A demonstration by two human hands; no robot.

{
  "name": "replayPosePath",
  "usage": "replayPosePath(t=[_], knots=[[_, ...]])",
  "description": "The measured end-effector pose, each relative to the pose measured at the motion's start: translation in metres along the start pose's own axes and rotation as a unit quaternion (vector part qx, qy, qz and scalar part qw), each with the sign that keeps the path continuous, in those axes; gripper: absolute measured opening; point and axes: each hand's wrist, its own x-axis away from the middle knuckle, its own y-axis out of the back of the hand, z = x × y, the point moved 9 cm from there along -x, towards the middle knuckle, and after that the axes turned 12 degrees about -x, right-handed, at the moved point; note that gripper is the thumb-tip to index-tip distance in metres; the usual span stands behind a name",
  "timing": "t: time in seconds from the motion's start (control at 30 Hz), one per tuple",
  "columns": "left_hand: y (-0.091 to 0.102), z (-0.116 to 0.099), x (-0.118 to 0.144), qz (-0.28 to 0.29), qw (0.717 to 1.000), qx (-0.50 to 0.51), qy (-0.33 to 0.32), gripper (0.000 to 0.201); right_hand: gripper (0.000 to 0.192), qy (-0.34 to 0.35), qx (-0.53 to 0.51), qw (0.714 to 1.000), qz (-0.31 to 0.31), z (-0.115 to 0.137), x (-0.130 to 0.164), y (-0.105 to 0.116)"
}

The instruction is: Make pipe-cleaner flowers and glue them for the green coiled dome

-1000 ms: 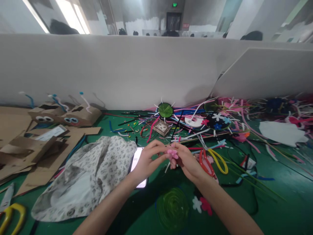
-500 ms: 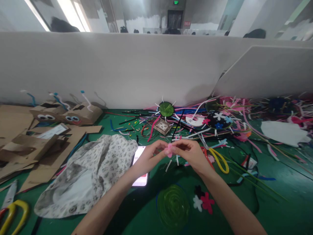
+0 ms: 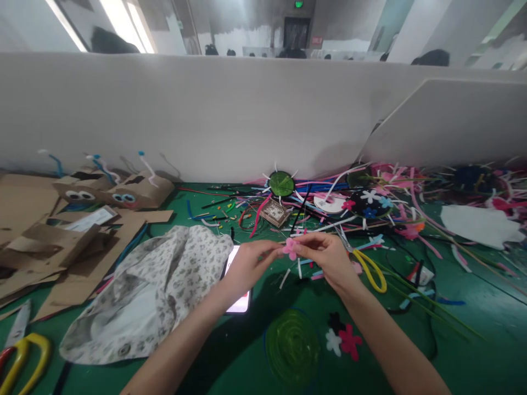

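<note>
A small pink flower (image 3: 291, 249), apparently felt, is held up over the green table between my hands. My right hand (image 3: 323, 253) pinches it from the right with thumb and forefinger. My left hand (image 3: 257, 260) reaches in from the left, its fingertips pressed together at a petal's edge. Below them lies a green coiled disc (image 3: 292, 348) with a blue rim. Red (image 3: 350, 342), white (image 3: 334, 342) and black (image 3: 336, 322) flowers lie together to the disc's right. Partly under my left wrist is a lit phone (image 3: 241, 303).
A patterned cloth (image 3: 164, 285) covers the left middle. Yellow-handled scissors (image 3: 370, 269) lie right, another pair (image 3: 31, 351) at lower left. Cardboard figures (image 3: 140, 192) stand back left. Pipe cleaners, a green round piece (image 3: 281, 184) and a black flowered disc (image 3: 368, 204) lie along the white partition (image 3: 206, 115).
The pink flower has shifted slightly right and turned, so its petals show more. My left fingers have drawn back toward its edge and straightened.
</note>
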Motion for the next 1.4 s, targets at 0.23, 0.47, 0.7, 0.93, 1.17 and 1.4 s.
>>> replayPosePath(t=[0.23, 0.47, 0.7, 0.93, 1.17, 1.4], knots=[[-0.021, -0.009, 0.008, -0.024, 0.998, 0.049, 0.034, 0.031, 0.023, 0.040, -0.053, 0.995, -0.068, -0.015, 0.001, 0.004], [-0.026, -0.003, 0.009, -0.027, 0.986, 0.146, 0.075, 0.030, 0.017, 0.035, -0.029, 0.998, -0.044, -0.005, 0.008, -0.003], [-0.021, -0.013, 0.011, 0.004, 0.987, 0.152, 0.052, 0.029, 0.011, 0.102, 0.084, 0.991, -0.028, 0.024, 0.020, -0.002], [-0.015, -0.020, 0.012, 0.006, 0.990, 0.138, 0.033, 0.035, 0.022, 0.033, -0.005, 0.999, 0.027, 0.019, 0.017, -0.004], [-0.017, -0.018, 0.012, 0.010, 0.991, 0.128, 0.031, 0.033, 0.022, 0.038, 0.032, 0.999, 0.023, 0.021, 0.016, -0.002], [-0.016, -0.019, 0.011, 0.005, 0.993, 0.119, 0.027, 0.033, 0.023, 0.058, 0.100, 0.992, 0.041, 0.029, 0.018, -0.005]])
